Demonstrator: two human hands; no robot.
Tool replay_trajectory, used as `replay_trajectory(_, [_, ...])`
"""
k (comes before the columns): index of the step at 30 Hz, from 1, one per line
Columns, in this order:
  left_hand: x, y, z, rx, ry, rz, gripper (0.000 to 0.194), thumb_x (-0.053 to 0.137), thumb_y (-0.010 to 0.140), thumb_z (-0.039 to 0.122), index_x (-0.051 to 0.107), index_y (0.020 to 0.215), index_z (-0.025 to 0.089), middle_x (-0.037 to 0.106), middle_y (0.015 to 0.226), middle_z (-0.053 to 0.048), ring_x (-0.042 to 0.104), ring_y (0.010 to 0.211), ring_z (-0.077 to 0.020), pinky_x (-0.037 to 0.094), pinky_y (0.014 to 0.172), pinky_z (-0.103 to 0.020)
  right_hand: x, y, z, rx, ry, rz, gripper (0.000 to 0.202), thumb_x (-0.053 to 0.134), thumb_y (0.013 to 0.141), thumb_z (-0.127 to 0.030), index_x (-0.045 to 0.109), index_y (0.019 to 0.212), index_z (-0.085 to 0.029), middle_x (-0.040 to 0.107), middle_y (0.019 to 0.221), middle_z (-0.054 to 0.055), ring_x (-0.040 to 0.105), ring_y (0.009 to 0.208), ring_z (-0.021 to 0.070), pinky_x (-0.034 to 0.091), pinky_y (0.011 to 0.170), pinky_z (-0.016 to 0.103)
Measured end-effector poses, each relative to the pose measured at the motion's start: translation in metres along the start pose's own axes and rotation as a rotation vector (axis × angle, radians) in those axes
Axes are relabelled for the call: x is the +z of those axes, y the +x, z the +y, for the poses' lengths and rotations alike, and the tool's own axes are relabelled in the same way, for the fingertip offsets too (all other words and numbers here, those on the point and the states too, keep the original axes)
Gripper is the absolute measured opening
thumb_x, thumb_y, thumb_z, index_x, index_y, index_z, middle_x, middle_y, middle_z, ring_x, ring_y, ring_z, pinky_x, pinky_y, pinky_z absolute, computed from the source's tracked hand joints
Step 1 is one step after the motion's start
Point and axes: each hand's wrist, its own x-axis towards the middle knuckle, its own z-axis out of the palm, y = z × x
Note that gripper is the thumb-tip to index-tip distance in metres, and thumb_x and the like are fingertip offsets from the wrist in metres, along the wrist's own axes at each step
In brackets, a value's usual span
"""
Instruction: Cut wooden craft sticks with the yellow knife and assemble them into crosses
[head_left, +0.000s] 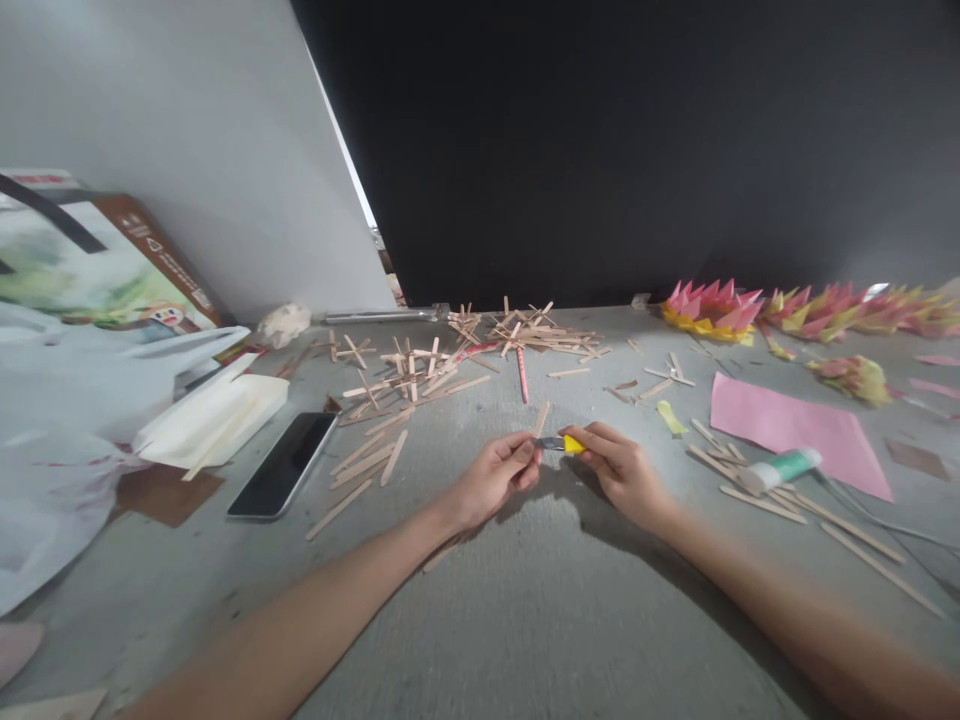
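Near the middle of the head view, my left hand (499,475) pinches a wooden craft stick (542,417), whose upper end juts out past the fingertips. My right hand (616,470) is closed on a yellow utility knife (573,444). Its grey blade end reaches left to the fingers of my left hand, against or very close to the stick. The stick's lower part is hidden by my left hand. Beyond both hands lie a red-and-white striped straw (523,376) and a pile of craft sticks (517,335), some joined into crosses.
To the left are a phone (283,468), a white paper tray (240,410) and a plastic bag (67,430). On the right lie a glue stick (781,470), pink paper (787,420) and folded paper flowers (711,312). A black panel (600,150) stands behind.
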Motion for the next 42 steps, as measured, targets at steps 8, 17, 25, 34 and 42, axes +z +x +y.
replay_trajectory(8, [-0.003, 0.003, -0.007, 0.002, 0.044, 0.05, 0.04, 0.07, 0.095, 0.054, 0.062, 0.087, 0.015, 0.05, 0.069, 0.004, 0.037, 0.056, -0.0063, 0.027, 0.06, -0.024, 0.002, 0.001, 0.001, 0.016, 0.032, -0.014, 0.037, 0.047, 0.107, -0.024, 0.072, 0.134, -0.022, 0.07, 0.107, 0.009, 0.067, 0.091, 0.0192, 0.052, 0.083, 0.029])
replay_trajectory(17, [0.002, 0.001, -0.001, 0.005, -0.045, 0.054, 0.039, 0.071, 0.096, 0.051, 0.061, 0.084, 0.015, 0.047, 0.063, 0.006, 0.034, 0.055, -0.0066, 0.026, 0.059, -0.023, 0.003, 0.002, -0.001, 0.029, 0.053, -0.015, 0.037, 0.047, 0.107, -0.025, 0.073, 0.133, -0.023, 0.07, 0.104, 0.009, 0.066, 0.086, 0.0185, 0.052, 0.078, 0.028])
replay_trajectory(25, [-0.002, 0.001, -0.003, 0.011, 0.011, 0.055, 0.037, 0.072, 0.096, 0.05, 0.065, 0.087, 0.015, 0.051, 0.067, 0.004, 0.039, 0.056, -0.0071, 0.027, 0.059, -0.023, 0.004, 0.005, -0.004, 0.011, 0.022, -0.009, 0.039, 0.044, 0.107, -0.025, 0.072, 0.135, -0.022, 0.07, 0.104, 0.01, 0.067, 0.089, 0.0191, 0.055, 0.081, 0.028])
replay_trajectory(34, [0.003, 0.0, 0.005, -0.009, -0.096, 0.02, 0.038, 0.07, 0.097, 0.051, 0.06, 0.084, 0.017, 0.045, 0.056, 0.007, 0.034, 0.053, -0.008, 0.031, 0.061, -0.022, 0.004, 0.005, -0.004, 0.038, 0.02, -0.009, 0.039, 0.046, 0.106, -0.024, 0.072, 0.135, -0.023, 0.07, 0.102, 0.009, 0.067, 0.084, 0.018, 0.055, 0.077, 0.028])
replay_trajectory(42, [-0.004, 0.001, -0.003, 0.025, 0.194, 0.093, 0.043, 0.064, 0.098, 0.058, 0.063, 0.087, 0.016, 0.051, 0.066, 0.003, 0.041, 0.059, -0.0096, 0.028, 0.061, -0.025, 0.005, 0.005, -0.003, 0.009, 0.013, -0.003, 0.039, 0.045, 0.106, -0.022, 0.072, 0.134, -0.021, 0.071, 0.107, 0.011, 0.069, 0.091, 0.0185, 0.055, 0.082, 0.028])
